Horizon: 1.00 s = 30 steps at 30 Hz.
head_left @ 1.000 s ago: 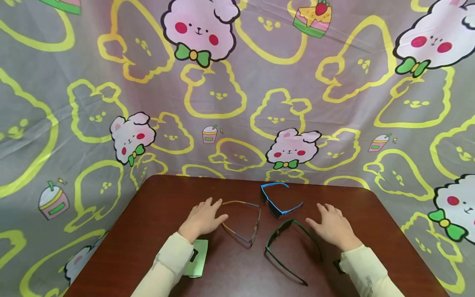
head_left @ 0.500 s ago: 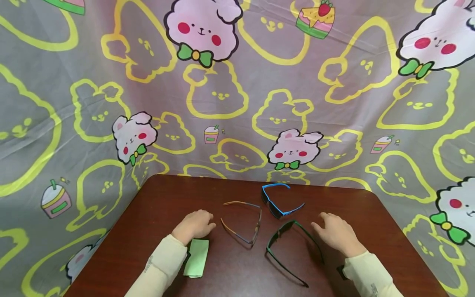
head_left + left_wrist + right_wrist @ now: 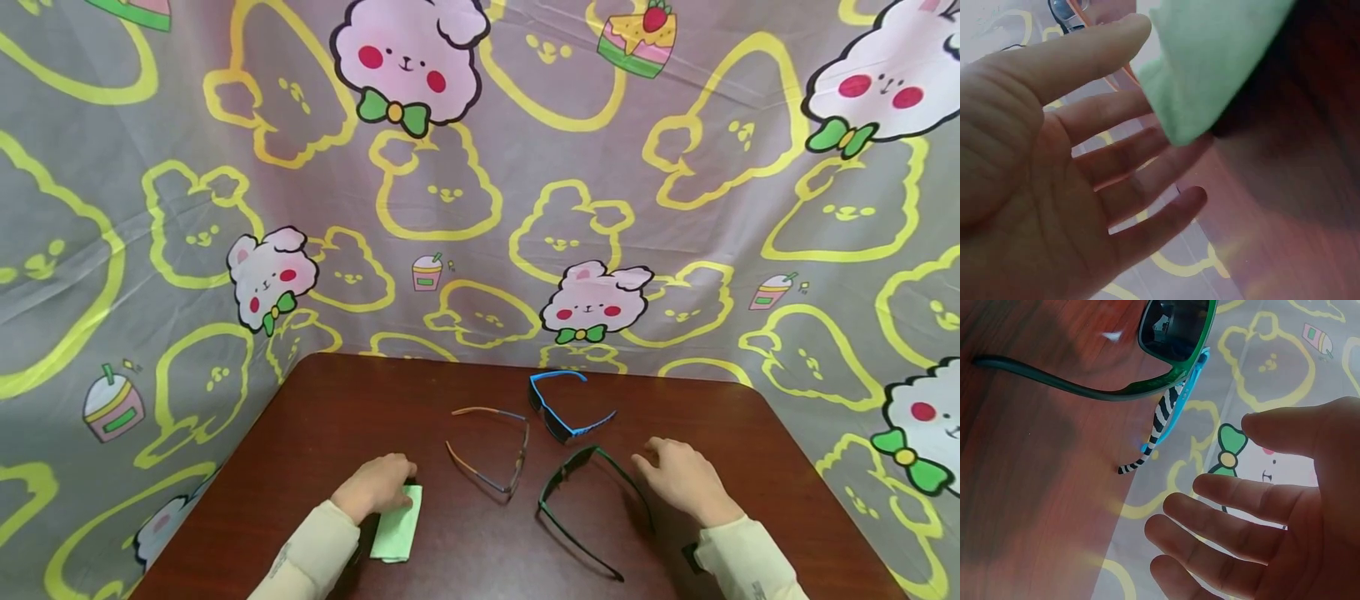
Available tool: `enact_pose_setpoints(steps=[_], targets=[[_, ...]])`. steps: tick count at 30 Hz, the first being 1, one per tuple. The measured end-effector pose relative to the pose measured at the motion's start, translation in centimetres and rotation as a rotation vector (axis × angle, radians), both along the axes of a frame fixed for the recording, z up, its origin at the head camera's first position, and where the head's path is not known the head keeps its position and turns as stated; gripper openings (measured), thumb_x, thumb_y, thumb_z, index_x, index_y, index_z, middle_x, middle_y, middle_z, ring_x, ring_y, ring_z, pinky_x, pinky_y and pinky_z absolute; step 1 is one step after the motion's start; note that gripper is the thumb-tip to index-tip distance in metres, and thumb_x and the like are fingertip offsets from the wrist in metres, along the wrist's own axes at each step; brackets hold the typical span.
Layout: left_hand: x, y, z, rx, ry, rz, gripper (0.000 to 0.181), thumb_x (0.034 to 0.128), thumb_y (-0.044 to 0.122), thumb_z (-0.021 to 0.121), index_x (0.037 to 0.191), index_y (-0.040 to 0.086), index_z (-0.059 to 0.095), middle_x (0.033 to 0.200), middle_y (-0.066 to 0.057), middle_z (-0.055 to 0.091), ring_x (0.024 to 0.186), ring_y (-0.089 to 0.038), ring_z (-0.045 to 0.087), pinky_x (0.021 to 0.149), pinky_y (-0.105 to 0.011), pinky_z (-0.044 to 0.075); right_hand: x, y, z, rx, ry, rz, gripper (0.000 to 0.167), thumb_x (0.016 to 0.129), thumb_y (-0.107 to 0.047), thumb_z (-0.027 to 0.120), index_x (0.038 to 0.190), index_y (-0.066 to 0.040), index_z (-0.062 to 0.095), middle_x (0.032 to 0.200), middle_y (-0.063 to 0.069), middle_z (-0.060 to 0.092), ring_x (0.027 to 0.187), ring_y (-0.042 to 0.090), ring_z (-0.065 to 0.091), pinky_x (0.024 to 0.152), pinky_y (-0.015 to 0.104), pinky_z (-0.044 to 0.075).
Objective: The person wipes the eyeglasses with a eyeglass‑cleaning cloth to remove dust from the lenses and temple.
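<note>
A person's two bare hands over a dark reddish-brown table (image 3: 472, 550), seen from above. The left hand (image 3: 377, 483) is at the far left corner of a folded pale green cloth (image 3: 397, 529), which lies on the near left part of the table. In the left wrist view its fingers (image 3: 1107, 115) are spread and uncurled, the thumb tip beside the cloth's edge; whether they touch it cannot be told. The right hand (image 3: 686, 479), its fingers (image 3: 1229, 528) loosely spread and holding nothing, is just beside green-framed sunglasses (image 3: 557, 479) with dark lenses and unfolded arms.

Between the hands lie two more pairs, also unfolded. Glasses with orange-and-blue arms (image 3: 521, 450) sit nearest the cloth, arms pointing left, between the left hand and the sunglasses. Blue sunglasses (image 3: 555, 422) lie farthest back; one arm has zebra stripes on its inner side. The green pair lies between the right hand and the orange-armed glasses. A grey fabric backdrop (image 3: 450, 333) with yellow-outlined animals and white rabbits rises behind the table.
</note>
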<state>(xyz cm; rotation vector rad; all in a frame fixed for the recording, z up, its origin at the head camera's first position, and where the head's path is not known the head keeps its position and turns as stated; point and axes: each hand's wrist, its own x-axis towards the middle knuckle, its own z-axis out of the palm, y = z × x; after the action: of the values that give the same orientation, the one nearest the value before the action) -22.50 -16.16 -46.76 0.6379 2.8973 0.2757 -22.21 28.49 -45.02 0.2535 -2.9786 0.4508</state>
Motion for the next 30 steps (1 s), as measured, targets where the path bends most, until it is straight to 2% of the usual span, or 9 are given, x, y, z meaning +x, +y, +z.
enact_pose_setpoints(steps=[6,11,17,21,24,30], targets=[[0.2,-0.3,-0.7,0.024,0.077,-0.068,0.027,0.0653,0.008,0.082,0.089,0.006,0.068,0.084,-0.006,0.064,0.077,-0.023,0.061,0.063,-0.036,0.048,0.1,0.0,-0.1,-0.009,0.012,0.0,0.027,0.086,-0.026,0.066,0.098,-0.002,0.067,0.084,0.005,0.065,0.069,0.02,0.061,0.057,0.042,0.049],[0.2,-0.3,-0.9,0.036,0.08,-0.086,0.025,0.0641,0.007,0.08,0.083,0.009,0.065,0.078,-0.002,0.061,0.069,-0.017,0.056,0.058,-0.032,0.045,0.2,-0.2,-0.2,-0.008,-0.004,-0.01,0.027,0.086,-0.027,0.065,0.098,-0.003,0.067,0.084,0.005,0.065,0.067,0.018,0.059,0.055,0.041,0.047],[0.5,-0.4,-0.9,0.066,0.112,-0.124,0.025,0.0618,0.004,0.076,0.073,0.013,0.056,0.069,0.005,0.048,0.062,-0.011,0.043,0.054,-0.028,0.039,0.5,-0.6,-0.2,-0.025,-0.007,-0.007,0.023,0.086,-0.026,0.065,0.096,-0.005,0.067,0.08,0.001,0.063,0.063,0.013,0.055,0.052,0.036,0.044],[0.6,-0.4,-1.0,0.121,0.083,-0.147,0.029,0.0624,0.001,0.072,0.07,0.016,0.049,0.064,0.01,0.04,0.057,-0.008,0.037,0.049,-0.025,0.032,0.8,-1.0,-0.4,-0.031,0.011,0.0,0.02,0.086,-0.026,0.066,0.093,-0.007,0.067,0.081,0.001,0.063,0.064,0.013,0.056,0.053,0.036,0.045],[0.7,-0.3,-1.0,0.159,0.044,-0.151,0.031,0.0625,-0.001,0.07,0.072,0.017,0.048,0.061,0.012,0.038,0.055,-0.007,0.036,0.048,-0.024,0.03,1.0,-1.4,-0.4,-0.032,0.032,-0.001,0.019,0.085,-0.026,0.067,0.092,-0.008,0.068,0.082,0.001,0.064,0.066,0.015,0.058,0.055,0.037,0.047],[0.8,-0.1,-0.7,0.169,0.004,-0.151,0.033,0.0622,-0.003,0.071,0.089,0.014,0.061,0.074,0.007,0.056,0.063,-0.009,0.046,0.055,-0.027,0.04,1.4,-2.7,-0.1,-0.047,0.028,0.007,0.02,0.083,-0.024,0.07,0.094,-0.008,0.069,0.085,0.002,0.065,0.07,0.016,0.061,0.058,0.038,0.05]])
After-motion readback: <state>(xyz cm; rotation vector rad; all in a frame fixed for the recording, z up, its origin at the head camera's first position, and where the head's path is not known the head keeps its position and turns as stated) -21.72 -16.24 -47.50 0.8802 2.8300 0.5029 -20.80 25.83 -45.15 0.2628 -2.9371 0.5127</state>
